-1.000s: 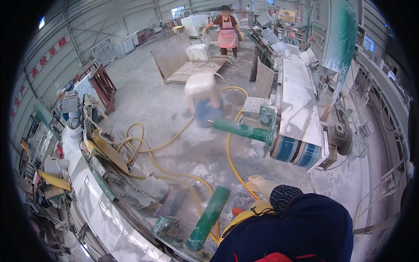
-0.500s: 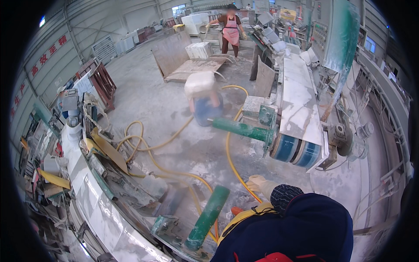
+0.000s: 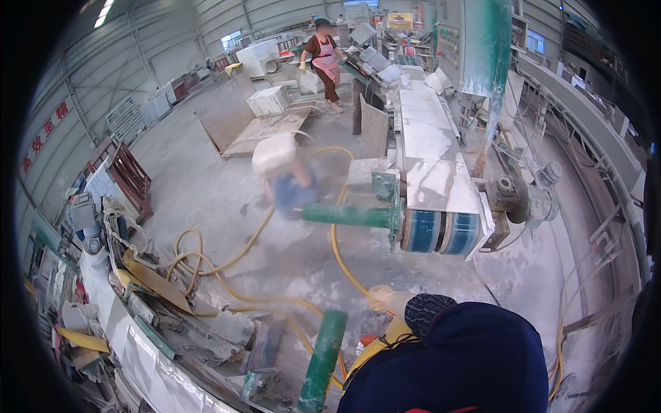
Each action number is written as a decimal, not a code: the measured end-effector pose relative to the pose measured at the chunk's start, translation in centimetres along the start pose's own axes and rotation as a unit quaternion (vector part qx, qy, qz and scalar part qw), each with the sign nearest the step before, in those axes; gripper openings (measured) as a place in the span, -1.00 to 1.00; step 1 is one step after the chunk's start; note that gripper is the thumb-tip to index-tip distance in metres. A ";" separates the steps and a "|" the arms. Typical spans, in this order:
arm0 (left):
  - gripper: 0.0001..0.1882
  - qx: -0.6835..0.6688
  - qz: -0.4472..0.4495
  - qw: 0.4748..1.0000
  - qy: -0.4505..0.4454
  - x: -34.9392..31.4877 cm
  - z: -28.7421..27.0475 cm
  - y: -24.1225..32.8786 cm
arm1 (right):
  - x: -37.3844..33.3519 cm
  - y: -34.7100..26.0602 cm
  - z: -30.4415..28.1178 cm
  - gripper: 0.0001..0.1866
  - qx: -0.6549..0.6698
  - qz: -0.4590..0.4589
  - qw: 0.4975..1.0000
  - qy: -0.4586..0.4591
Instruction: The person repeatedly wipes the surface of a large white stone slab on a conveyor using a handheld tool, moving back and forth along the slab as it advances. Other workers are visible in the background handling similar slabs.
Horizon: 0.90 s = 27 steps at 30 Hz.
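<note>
My left hand (image 3: 383,300) wears a pale glove with a dark knitted cuff and sticks out of a dark blue sleeve at the lower middle. A yellow hose (image 3: 335,256) runs down across the dusty floor right up to this hand; whether the fingers grip it is hidden. A green pipe post (image 3: 321,359) stands just left of the hand. My right hand is out of sight.
A stone-working machine with a green arm (image 3: 348,215), a blue roller (image 3: 441,232) and a long white marble slab (image 3: 428,148) stands ahead. A blurred figure (image 3: 284,180) is beside it. A person in a pink apron (image 3: 323,58) works far back. Slabs and scrap (image 3: 148,313) pile up left.
The person in the pink apron has shifted a little to the left at the back. My gloved hand and the hose stay where they were.
</note>
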<state>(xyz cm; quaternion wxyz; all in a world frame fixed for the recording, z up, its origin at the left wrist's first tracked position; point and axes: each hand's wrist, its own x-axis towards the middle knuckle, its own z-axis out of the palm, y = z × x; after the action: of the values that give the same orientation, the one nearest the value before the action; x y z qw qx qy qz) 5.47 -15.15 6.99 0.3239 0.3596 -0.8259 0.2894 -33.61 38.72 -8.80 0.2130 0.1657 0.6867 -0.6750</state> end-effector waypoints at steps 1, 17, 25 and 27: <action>-0.71 0.020 0.026 0.999 -0.003 0.4 -0.6 0.5 | -1.4 -1.7 0.4 -0.89 0.083 0.072 0.994 0.010; -0.58 0.060 0.022 0.992 -0.106 0.1 -7.6 2.2 | -1.2 0.7 1.2 -0.77 -0.126 -0.084 0.988 0.015; -0.61 0.027 0.016 0.996 -0.086 -1.5 -5.9 2.6 | -2.8 -2.9 3.0 -0.84 -0.021 0.078 0.994 0.079; -0.61 0.016 0.014 0.997 -0.080 -1.6 -5.7 2.5 | -3.9 -4.4 3.1 -0.89 0.096 0.125 0.985 0.075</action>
<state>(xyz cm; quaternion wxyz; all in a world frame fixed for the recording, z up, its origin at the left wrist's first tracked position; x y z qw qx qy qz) 6.17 -9.05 8.74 0.2469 0.3748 -0.8494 0.2775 -32.30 35.69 -2.97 0.2270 0.3202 0.6067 -0.6913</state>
